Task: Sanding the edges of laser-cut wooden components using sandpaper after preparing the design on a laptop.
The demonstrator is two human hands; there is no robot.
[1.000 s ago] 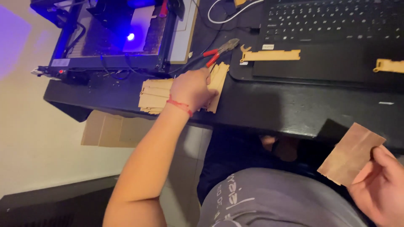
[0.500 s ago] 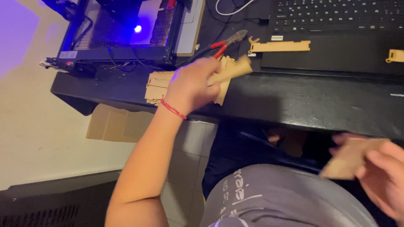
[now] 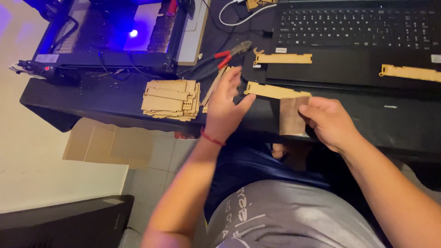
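Black desk (image 3: pixel 115 103), left hand (image 3: pixel 225 108) grasping notched strip (image 3: pixel 271 91), right hand (image 3: pixel 328 121) grasping wood panel (image 3: pixel 291 115), stacked cutouts (image 3: pixel 170 98) beside.

On the worktop (image 3: pixel 115 103) a stack of panels (image 3: pixel 171 99) lay left of the left hand (image 3: pixel 226 108). The right hand (image 3: pixel 328 121) sat further right, a board (image 3: pixel 292 115) and a strip (image 3: pixel 271 90) between the two hands. Pliers (image 3: pixel 220 62) lay beyond the stack, a machine (image 3: pixel 105 34) at far left, a laptop (image 3: pixel 353 36) at far right.
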